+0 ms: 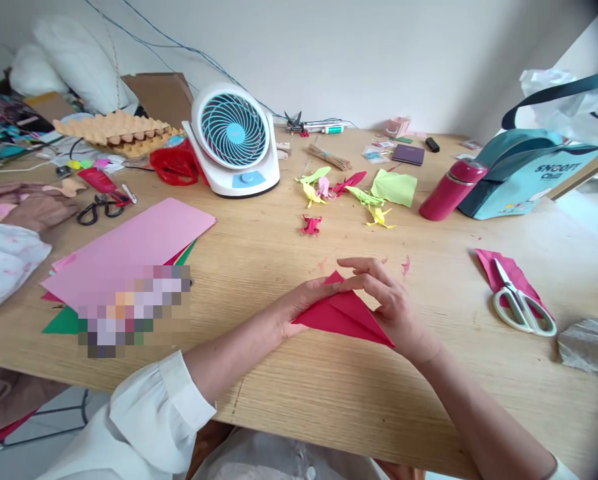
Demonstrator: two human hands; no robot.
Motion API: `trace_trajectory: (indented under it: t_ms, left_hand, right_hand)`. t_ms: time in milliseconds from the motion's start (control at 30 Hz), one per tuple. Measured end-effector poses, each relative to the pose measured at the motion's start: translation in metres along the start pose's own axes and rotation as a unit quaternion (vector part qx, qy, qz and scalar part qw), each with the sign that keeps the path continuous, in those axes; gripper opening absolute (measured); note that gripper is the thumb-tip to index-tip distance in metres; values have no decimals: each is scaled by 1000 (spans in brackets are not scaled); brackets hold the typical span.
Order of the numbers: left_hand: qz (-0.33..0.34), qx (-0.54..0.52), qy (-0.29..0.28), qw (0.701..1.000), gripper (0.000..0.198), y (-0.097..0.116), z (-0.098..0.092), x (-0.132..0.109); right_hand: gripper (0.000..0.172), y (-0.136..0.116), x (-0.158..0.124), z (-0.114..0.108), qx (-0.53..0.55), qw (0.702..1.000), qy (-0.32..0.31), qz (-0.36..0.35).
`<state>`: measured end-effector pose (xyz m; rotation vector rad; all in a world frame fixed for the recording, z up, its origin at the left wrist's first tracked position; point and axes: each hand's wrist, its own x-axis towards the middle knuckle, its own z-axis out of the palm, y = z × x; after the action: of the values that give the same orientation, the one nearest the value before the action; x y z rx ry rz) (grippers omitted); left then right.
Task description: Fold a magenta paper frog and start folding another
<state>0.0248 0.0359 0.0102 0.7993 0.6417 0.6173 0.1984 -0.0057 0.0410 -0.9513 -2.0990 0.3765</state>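
A folded red paper (346, 315), triangular in outline, is held between both hands above the wooden table. My left hand (303, 300) grips its left side, with the fingers partly hidden by the paper. At the right side my right hand (386, 300) holds the paper, its thumb hidden behind it and the upper fingers bent over the top corner. A small red folded paper figure (311, 225) lies beyond the hands. Farther back are yellow folded figures (380, 216) and a light green paper sheet (395, 187).
White-handled scissors (523, 310) lie on red paper at the right. Behind them stand a red bottle (453, 190) and a blue bag (523, 173). A fan (236, 143) and stacked pink paper (139, 247) are left. Another person's hands (39, 208) are at the far left.
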Motion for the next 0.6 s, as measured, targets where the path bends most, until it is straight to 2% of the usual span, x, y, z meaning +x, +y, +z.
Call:
trace_trajectory:
  t_ms: [100,200,233,300,367,467,600]
  left_hand:
    - [-23,-40,-19,999,26,-1,-9,1]
    - [2,-12,47,999,46,6,-22,1]
    - [1,9,50,999,50,9,-26,1]
    - [-1,36,25,999,61,15,-31,1]
    - [1,58,-30,998,69,18,-32,0]
    - [5,109,-67,992,53,13,-27,-2]
    - [-16,124,-24,992,38,0,-19,-4]
  right_hand:
    - [9,8,-4,2,51,997,14,56]
    - [14,12,-11,1,58,984,23,168]
    - [18,14,-13,1,61,977,15,203]
    - [22,17,-16,1,73,963,-13,257]
    - [24,20,-19,3,80,952,-39,292]
    - [27,24,-21,7,94,940,-57,322]
    - [32,24,-24,12,175,919,-71,345]
